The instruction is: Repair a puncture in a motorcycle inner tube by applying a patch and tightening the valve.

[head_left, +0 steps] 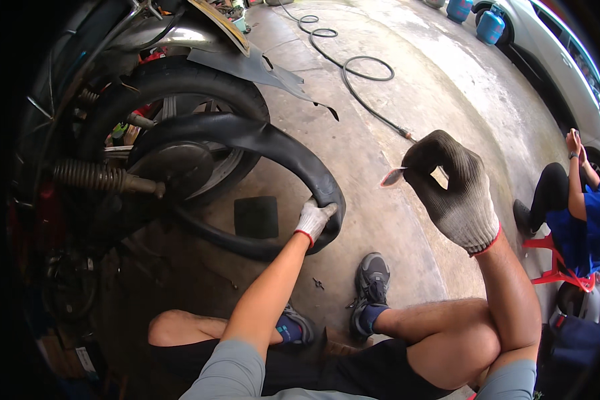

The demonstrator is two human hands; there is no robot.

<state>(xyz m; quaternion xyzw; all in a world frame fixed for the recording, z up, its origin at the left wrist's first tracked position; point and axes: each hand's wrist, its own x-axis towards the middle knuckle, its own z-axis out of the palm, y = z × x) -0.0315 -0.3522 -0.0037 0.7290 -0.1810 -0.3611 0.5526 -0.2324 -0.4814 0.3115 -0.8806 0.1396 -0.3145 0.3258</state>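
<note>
My left hand [315,219], in a white glove with a red cuff, is closed around the near bend of a black rubber inner tube [240,131]. From there the tube loops back to a motorcycle's rear wheel [180,77], where its far end is out of sight behind parts. Raised to the right, my right hand [452,193] wears a glove with soiled dark fingers. Its thumb and forefinger pinch a small tyre patch [393,177], dark with a reddish edge. The patch is held apart from the tube.
A coil-spring shock absorber [90,179] juts out beside the wheel. On the concrete lie a black square mat [256,217], small metal bits [318,283] and a long hose [363,100]. At right, a person [583,220] sits on a red stool [560,270] near a white car [560,50].
</note>
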